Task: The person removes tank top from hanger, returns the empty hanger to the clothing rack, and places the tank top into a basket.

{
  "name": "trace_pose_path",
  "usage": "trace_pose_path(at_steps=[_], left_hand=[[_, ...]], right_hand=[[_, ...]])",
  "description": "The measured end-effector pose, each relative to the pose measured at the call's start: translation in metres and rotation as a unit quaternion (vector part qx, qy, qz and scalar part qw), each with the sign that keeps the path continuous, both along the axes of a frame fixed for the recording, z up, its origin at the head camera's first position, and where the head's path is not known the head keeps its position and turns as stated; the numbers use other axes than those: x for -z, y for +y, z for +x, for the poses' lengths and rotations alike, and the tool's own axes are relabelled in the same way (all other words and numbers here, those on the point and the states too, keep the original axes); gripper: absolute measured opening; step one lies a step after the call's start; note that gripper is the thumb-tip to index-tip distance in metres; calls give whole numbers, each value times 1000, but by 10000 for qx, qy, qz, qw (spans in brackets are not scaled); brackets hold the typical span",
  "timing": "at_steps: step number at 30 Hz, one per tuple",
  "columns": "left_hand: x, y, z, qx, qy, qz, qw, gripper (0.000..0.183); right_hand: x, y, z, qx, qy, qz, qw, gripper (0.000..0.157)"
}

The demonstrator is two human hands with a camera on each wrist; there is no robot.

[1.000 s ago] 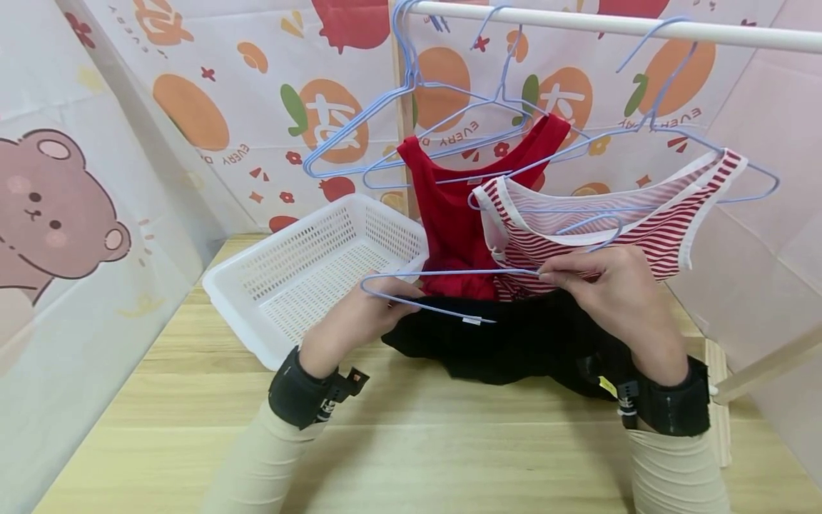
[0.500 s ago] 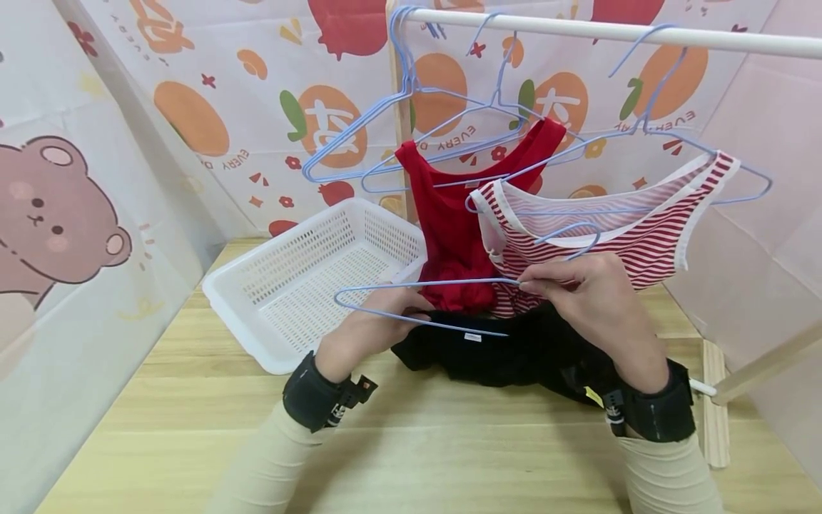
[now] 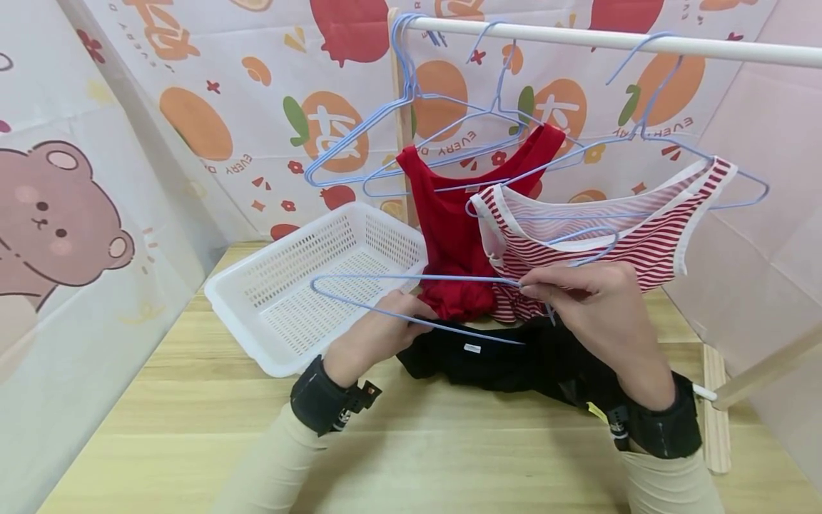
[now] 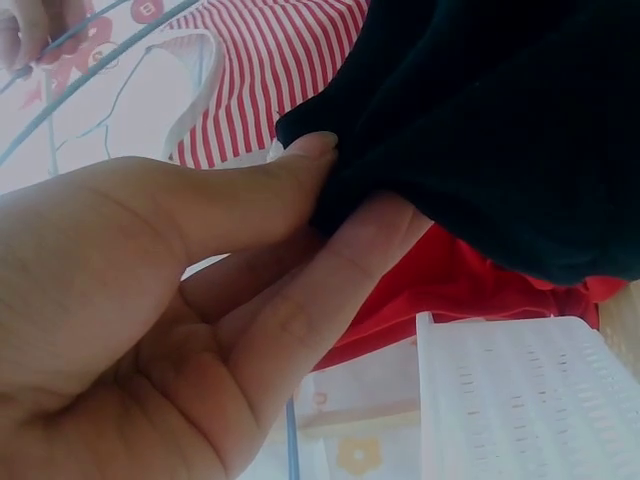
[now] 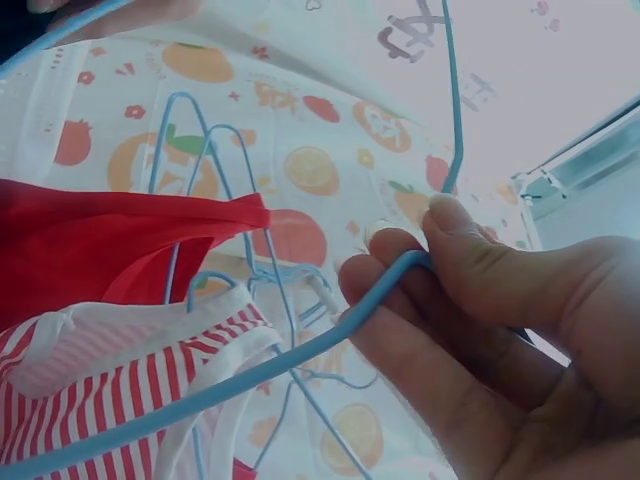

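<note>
In the head view my right hand [image 3: 600,314] pinches a blue wire hanger [image 3: 411,277] near the base of its hook. The hanger lies sideways, its far end reaching left past my other hand. My left hand [image 3: 385,328] holds the edge of a black garment [image 3: 488,368] with a small white label [image 3: 472,348]; the hanger's lower bar crosses above this edge. Thumb and fingers pinch the black cloth [image 4: 500,130] in the left wrist view. The right wrist view has the bent hanger wire [image 5: 220,390] between thumb and fingers. My right forearm hides part of the garment.
Behind my hands, a red tank top [image 3: 449,214] and a red-and-white striped top [image 3: 655,243] hang on blue hangers from a white rail [image 3: 578,37]. Several bare hangers [image 3: 359,132] bunch at its left end. A white plastic basket [image 3: 240,314] stands left on the wooden table [image 3: 411,457].
The hanger has slid left, so its end sticks out farther beyond my left hand. My left hand has shifted slightly right and down, still holding the black garment. The head view has tilted a little.
</note>
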State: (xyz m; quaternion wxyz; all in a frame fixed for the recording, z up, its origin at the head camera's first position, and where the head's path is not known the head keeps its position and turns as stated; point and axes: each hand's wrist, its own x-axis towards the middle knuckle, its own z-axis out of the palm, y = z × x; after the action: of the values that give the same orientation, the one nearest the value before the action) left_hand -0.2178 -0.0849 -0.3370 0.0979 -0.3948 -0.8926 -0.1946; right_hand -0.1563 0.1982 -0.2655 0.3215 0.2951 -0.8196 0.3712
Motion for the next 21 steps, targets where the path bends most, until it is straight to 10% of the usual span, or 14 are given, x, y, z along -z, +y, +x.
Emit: trace_pose_path(at_steps=[21], left_hand=[[-2,-3,4,-292,-47,126,9995,21]], right_hand=[[-9,13,21,160,137,-1001,9948,26]])
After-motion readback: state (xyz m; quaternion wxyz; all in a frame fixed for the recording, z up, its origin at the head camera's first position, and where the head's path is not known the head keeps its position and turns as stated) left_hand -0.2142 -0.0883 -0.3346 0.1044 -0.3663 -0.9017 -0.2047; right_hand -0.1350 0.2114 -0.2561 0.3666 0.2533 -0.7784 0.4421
